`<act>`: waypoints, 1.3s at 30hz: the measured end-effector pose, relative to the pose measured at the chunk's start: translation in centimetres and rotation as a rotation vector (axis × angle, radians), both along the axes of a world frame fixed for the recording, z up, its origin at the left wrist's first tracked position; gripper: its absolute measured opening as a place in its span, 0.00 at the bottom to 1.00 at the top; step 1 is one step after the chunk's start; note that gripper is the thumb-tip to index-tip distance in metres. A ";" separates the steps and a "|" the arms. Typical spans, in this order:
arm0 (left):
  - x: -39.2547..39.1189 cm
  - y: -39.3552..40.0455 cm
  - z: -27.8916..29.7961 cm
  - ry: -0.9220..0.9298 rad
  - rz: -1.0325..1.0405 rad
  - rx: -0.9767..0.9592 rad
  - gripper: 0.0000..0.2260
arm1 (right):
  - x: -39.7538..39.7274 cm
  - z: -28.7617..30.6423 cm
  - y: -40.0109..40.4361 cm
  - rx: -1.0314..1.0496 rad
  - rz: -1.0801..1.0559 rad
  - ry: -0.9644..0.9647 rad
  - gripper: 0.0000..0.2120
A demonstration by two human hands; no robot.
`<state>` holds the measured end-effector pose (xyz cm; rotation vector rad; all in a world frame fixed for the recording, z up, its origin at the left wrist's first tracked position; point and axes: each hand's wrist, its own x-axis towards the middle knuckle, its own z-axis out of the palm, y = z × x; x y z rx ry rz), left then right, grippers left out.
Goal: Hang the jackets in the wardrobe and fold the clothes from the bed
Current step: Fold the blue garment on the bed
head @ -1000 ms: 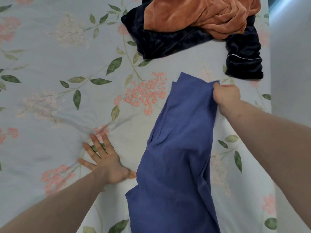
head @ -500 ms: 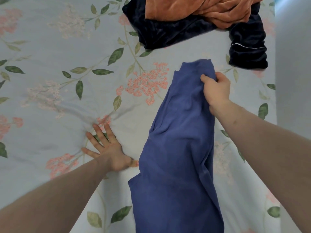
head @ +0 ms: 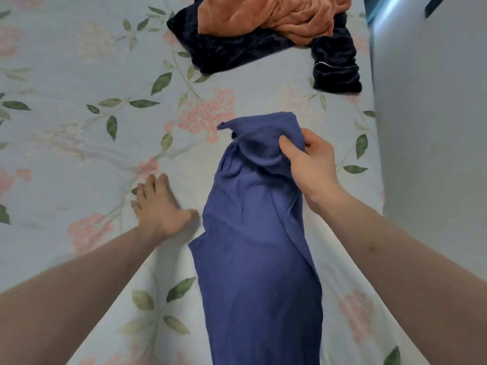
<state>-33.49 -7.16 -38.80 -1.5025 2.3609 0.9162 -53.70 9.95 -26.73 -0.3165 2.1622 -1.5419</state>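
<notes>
Bed [head: 66, 75]: floral sheet. Blue garment [head: 258, 259] lies lengthwise down sheet, far end lifted; thin, limp, light, bunches easily, best taken at hem corners. Dark and orange clothes [head: 263, 30] heaped beyond. Right hand [head: 311, 167] pinches far end. Left hand [head: 160, 206] flat on sheet, slightly blurred, fingers seemingly together

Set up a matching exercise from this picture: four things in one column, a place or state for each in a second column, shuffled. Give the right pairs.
Things:
1. blue garment
2. orange garment
3. left hand
4. dark garment

States:
A. lies on top of another garment
B. flat on the bedsheet, fingers spread
C. gripped at its far end by the right hand
D. crumpled at the far end of the bed, partly covered

Pairs: 1-C, 2-A, 3-B, 4-D
</notes>
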 end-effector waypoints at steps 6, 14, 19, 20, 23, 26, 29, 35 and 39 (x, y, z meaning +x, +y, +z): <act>0.4 5.9 5.8 0.522 -0.242 -0.113 0.53 | 5.2 2.8 5.4 0.055 0.130 0.032 0.03; 0.9 11.5 9.7 0.618 -0.620 -0.205 0.06 | 10.1 6.1 12.0 0.025 0.274 0.000 0.07; 4.4 14.0 12.5 0.589 -0.578 -0.198 0.06 | 11.9 6.9 17.3 0.089 0.414 0.107 0.09; 5.4 14.5 12.8 0.576 -0.626 -0.192 0.08 | 12.3 6.8 18.4 0.113 0.468 0.151 0.11; 8.4 16.7 13.3 0.546 -0.786 -0.114 0.09 | 14.0 6.1 21.6 0.193 0.617 0.234 0.10; 11.5 19.4 12.6 0.457 -0.826 -0.001 0.09 | 16.5 4.9 24.5 0.308 0.737 0.315 0.18; 14.3 21.9 11.1 0.379 -0.832 0.054 0.08 | 18.9 3.2 27.1 0.366 0.790 0.334 0.23; 17.8 27.0 9.0 0.214 -0.874 0.161 0.09 | 23.4 -0.9 30.8 0.512 0.781 0.324 0.19; 19.7 28.7 7.1 0.063 -0.875 0.152 0.10 | 26.2 -3.6 33.1 0.588 0.781 0.255 0.14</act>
